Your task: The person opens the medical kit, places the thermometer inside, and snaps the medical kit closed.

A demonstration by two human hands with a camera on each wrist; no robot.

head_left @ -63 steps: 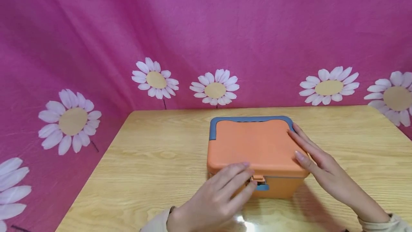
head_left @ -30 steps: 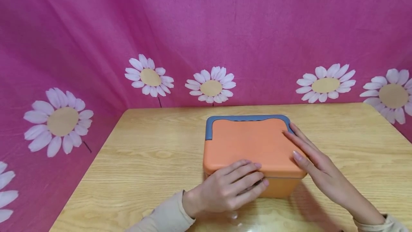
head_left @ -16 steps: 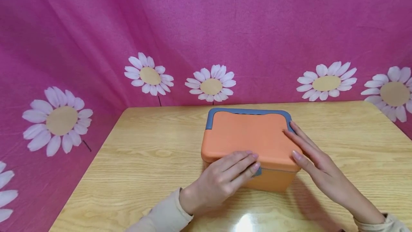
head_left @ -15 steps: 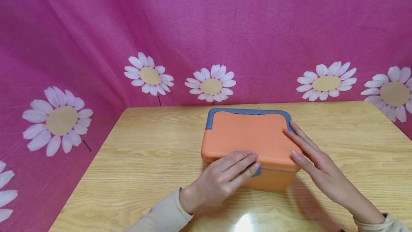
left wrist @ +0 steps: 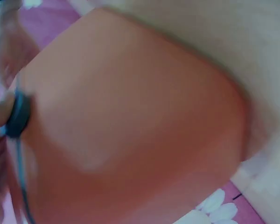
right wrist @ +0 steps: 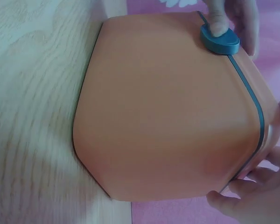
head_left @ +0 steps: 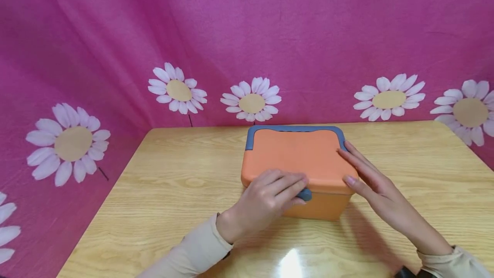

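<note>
An orange box point(head_left: 297, 158) with a blue carry handle point(head_left: 297, 128) folded along the back of its lid stands on the wooden table. The lid lies closed over the body, a thin blue seam point(right wrist: 249, 88) between them. My left hand point(head_left: 266, 196) is at the front edge, pinching the blue latch point(right wrist: 221, 44): thumb on the latch, fingers over the lid's front. My right hand point(head_left: 382, 190) rests with fairly straight fingers against the right side of the lid. The left wrist view is blurred, showing the box's front and the latch point(left wrist: 19, 114) at the left.
A pink cloth point(head_left: 308, 33) printed with white daisies hangs behind and to the left of the table point(head_left: 185, 175). The box sits near the table's back edge. A dark object point(head_left: 409, 272) shows at the bottom right.
The box has shifted back, toward the far edge. The latch, hanging loose with an orange tab showing earlier, is now up against the lid seam under my left hand. My right hand stays at the box's side.
</note>
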